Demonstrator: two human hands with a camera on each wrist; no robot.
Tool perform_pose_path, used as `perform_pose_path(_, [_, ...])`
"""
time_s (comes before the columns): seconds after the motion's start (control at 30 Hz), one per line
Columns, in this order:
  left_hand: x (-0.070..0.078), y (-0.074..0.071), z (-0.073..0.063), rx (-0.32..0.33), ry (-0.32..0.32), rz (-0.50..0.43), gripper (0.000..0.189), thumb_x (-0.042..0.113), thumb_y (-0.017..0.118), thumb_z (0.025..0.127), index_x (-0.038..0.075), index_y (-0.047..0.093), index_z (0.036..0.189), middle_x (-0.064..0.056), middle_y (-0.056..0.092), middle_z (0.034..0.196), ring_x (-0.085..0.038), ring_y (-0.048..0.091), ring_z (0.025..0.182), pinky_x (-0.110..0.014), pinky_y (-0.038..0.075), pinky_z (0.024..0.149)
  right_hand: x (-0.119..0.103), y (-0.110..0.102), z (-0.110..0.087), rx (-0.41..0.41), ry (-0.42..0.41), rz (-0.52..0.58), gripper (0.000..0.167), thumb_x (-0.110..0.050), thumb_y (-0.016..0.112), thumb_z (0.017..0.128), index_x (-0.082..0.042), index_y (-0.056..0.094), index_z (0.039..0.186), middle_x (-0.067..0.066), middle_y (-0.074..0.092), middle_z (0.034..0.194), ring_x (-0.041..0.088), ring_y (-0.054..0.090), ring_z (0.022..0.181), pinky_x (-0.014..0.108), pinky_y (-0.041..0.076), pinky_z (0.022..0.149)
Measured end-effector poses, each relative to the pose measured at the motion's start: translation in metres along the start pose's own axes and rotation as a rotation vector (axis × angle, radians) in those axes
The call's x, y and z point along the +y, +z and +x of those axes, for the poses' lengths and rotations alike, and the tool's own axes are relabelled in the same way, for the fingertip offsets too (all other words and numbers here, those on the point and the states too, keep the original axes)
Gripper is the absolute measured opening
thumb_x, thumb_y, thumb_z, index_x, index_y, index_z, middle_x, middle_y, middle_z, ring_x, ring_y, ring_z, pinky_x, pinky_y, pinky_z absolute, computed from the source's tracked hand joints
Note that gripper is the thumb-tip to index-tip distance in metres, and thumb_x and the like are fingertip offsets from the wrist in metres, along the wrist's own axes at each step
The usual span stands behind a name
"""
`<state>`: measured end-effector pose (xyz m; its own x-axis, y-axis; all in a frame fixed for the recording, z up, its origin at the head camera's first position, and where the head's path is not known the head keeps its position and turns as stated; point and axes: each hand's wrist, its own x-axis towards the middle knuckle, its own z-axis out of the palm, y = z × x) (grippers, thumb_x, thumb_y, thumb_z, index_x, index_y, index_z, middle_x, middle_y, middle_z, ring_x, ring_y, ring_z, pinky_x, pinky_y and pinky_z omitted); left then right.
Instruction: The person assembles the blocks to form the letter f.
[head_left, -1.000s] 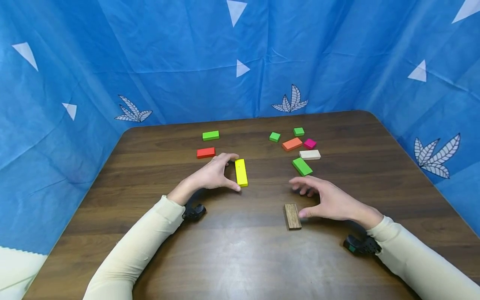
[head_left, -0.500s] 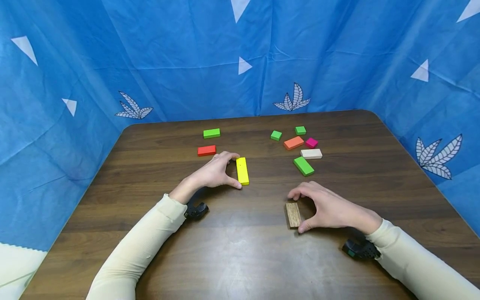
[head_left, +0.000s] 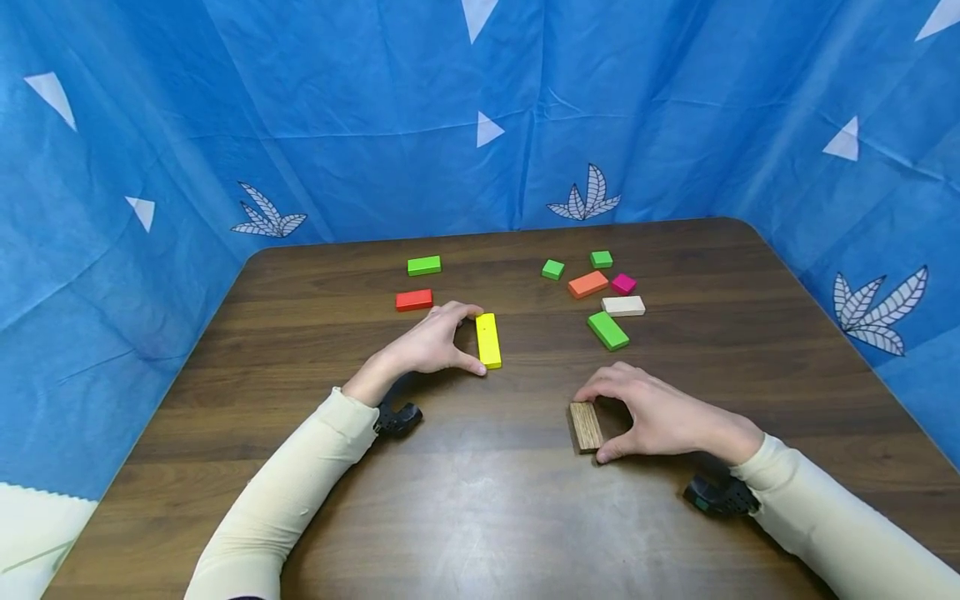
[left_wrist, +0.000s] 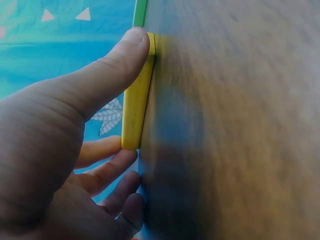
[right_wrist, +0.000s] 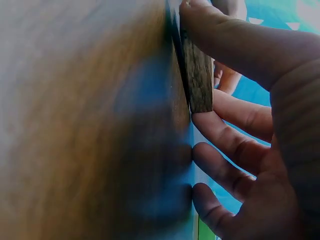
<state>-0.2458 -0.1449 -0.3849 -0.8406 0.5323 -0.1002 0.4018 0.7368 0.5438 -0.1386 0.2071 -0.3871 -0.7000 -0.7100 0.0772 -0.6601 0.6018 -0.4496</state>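
My left hand [head_left: 438, 340] pinches a yellow wooden block [head_left: 488, 341] by its two ends, thumb at the near end and fingers at the far end. In the left wrist view the yellow block [left_wrist: 136, 102] lies along the tabletop, with the thumb [left_wrist: 117, 62] over one end. Further right and closer, my right hand [head_left: 663, 412] grips a brown wood-grain block [head_left: 587, 428] the same way, end to end. A thin dark gap shows between the brown block [right_wrist: 199, 75] and the tabletop in the right wrist view.
On the brown table [head_left: 480, 517], a light green block [head_left: 424, 266] and a red block [head_left: 414, 300] lie back left. Back right are an orange block [head_left: 588, 284], a white block [head_left: 622, 306], a magenta block [head_left: 623, 284], a green block [head_left: 608, 331] and two small green blocks [head_left: 552, 269].
My right hand has come down to the brown block and closed its thumb and fingers on the ends. The left hand has closed on the yellow block, which has shifted slightly right.
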Motion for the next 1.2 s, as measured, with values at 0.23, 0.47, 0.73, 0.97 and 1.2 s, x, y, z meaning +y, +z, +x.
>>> perform_pose_path(0.23, [0.004, 0.000, 0.001, -0.008, -0.010, 0.002, 0.101, 0.047, 0.094, 0.072, 0.013, 0.046, 0.154, -0.008, 0.049, 0.152, -0.028, 0.045, 0.133, -0.045, 0.042, 0.114, -0.002, -0.001, 0.012, 0.015, 0.034, 0.032, 0.065, -0.055, 0.089, 0.075, -0.023, 0.068, 0.127, -0.013, 0.063, 0.121, 0.010, 0.059, 0.115, 0.039, 0.053, 0.099])
perform_pose_path(0.47, [0.004, -0.001, -0.001, 0.002, -0.005, -0.004, 0.100, 0.045, 0.095, 0.071, 0.012, 0.047, 0.153, -0.008, 0.050, 0.151, -0.029, 0.045, 0.134, -0.045, 0.042, 0.114, -0.008, 0.000, 0.032, 0.047, 0.051, 0.100, 0.064, -0.049, 0.092, 0.074, -0.022, 0.069, 0.127, -0.013, 0.063, 0.118, 0.010, 0.060, 0.106, 0.035, 0.054, 0.092])
perform_pose_path(0.73, [0.004, 0.000, 0.002, -0.009, -0.010, 0.003, 0.099, 0.045, 0.094, 0.072, 0.013, 0.047, 0.153, -0.008, 0.049, 0.152, -0.030, 0.045, 0.133, -0.046, 0.042, 0.114, -0.013, 0.002, 0.050, 0.058, 0.079, 0.128, 0.064, -0.044, 0.093, 0.074, -0.021, 0.068, 0.129, -0.010, 0.062, 0.115, 0.013, 0.059, 0.103, 0.035, 0.055, 0.089])
perform_pose_path(0.97, [0.004, 0.001, 0.005, -0.005, 0.002, 0.012, 0.099, 0.046, 0.094, 0.072, 0.012, 0.048, 0.153, -0.008, 0.050, 0.153, -0.030, 0.046, 0.134, -0.045, 0.042, 0.114, -0.015, 0.008, 0.064, 0.083, 0.061, 0.139, 0.064, -0.044, 0.092, 0.076, -0.017, 0.068, 0.130, -0.006, 0.064, 0.114, 0.015, 0.061, 0.102, 0.037, 0.054, 0.089])
perform_pose_path(1.2, [0.008, 0.002, 0.011, -0.001, 0.016, 0.017, 0.101, 0.047, 0.094, 0.071, 0.011, 0.047, 0.153, -0.008, 0.050, 0.153, -0.031, 0.045, 0.136, -0.045, 0.040, 0.116, -0.019, 0.012, 0.077, 0.081, 0.050, 0.125, 0.065, -0.043, 0.092, 0.077, -0.017, 0.067, 0.130, -0.004, 0.065, 0.117, 0.015, 0.062, 0.101, 0.036, 0.054, 0.087])
